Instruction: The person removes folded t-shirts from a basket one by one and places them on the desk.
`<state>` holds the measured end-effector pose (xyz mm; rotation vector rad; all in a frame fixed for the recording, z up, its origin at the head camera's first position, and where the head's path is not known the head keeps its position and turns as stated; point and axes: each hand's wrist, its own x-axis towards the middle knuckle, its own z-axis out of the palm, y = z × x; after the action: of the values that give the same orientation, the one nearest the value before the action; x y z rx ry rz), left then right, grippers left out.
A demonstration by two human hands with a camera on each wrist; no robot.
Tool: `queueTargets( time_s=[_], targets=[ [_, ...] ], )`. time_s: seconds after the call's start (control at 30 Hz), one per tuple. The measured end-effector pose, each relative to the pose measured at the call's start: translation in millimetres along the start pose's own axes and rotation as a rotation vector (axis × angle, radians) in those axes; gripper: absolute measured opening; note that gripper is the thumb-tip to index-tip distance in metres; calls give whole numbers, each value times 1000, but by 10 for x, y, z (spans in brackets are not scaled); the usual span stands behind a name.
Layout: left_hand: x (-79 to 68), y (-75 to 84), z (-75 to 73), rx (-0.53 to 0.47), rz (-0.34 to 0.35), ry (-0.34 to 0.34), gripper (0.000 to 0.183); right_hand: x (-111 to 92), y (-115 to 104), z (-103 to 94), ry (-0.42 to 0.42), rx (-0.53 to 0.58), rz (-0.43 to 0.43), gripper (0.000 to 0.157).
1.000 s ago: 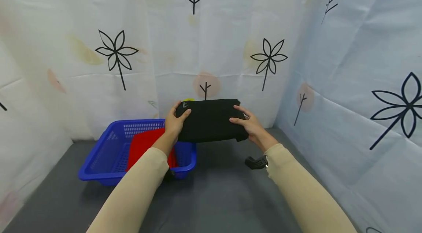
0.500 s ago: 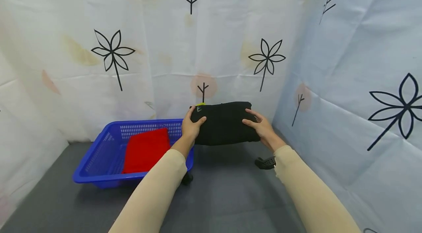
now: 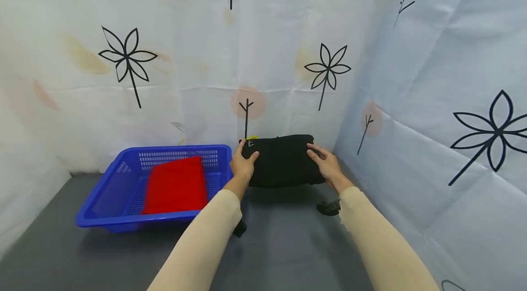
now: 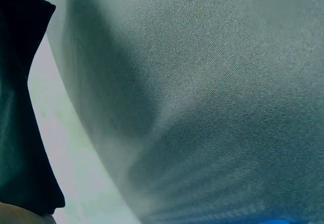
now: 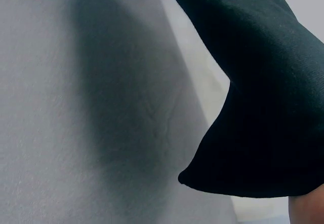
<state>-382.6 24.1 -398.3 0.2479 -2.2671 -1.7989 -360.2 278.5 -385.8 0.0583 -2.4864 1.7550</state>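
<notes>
Both hands hold a folded black garment (image 3: pixel 284 163) by its two short ends, above the grey table. My left hand (image 3: pixel 242 169) grips the left end, thumb on the near face beside a small pale mark. At the other end my right hand (image 3: pixel 328 167) pinches the garment, its thumb also on the near face. A bit of yellow (image 3: pixel 252 137) shows behind the top edge. In the left wrist view the garment (image 4: pixel 20 117) hangs at the left with its shadow on the table; the right wrist view shows a loose lower corner of the garment (image 5: pixel 253 148).
A blue plastic basket (image 3: pixel 154 149) stands left of the hands, with a folded red cloth (image 3: pixel 176 185) in it. The grey tabletop (image 3: pixel 280 245) runs up to white printed curtains (image 3: pixel 280 25) at the back and sides.
The garment and both hands have moved right, away from the basket, and then lower toward the table. The red cloth is now fully uncovered. The head view has shifted slightly.
</notes>
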Motion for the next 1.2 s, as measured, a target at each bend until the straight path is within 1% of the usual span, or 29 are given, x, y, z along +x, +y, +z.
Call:
queueTargets(
  time_s=[0.13, 0.27, 0.47, 0.67, 0.8, 0.97, 1.1, 1.2],
  targets=[
    [22, -30, 58, 17, 8, 15, 61, 20, 64, -12, 11, -2, -3, 53],
    [25, -100, 129, 4, 11, 31, 59, 27, 137, -17, 12, -12, -3, 53],
    [8, -282, 235, -13, -20, 83, 56, 27, 313, 19, -6, -21, 14, 53],
    [-20, -473, 334, -16, -11, 92, 56, -13, 537, 53, -5, -37, 34, 49],
    [-45, -594, 361, -20, -12, 102, 56, -52, 688, 92, -10, -34, 53, 49],
    [-52, -722, 375, -39, -24, 104, 55, -115, 835, 148, -16, -15, 72, 53],
    [-48, -766, 385, -34, -27, 109, 54, -153, 917, 167, -23, 12, 82, 57],
    [-36, -772, 407, -20, -20, 108, 54, -168, 964, 157, -27, 29, 67, 58]
  ],
)
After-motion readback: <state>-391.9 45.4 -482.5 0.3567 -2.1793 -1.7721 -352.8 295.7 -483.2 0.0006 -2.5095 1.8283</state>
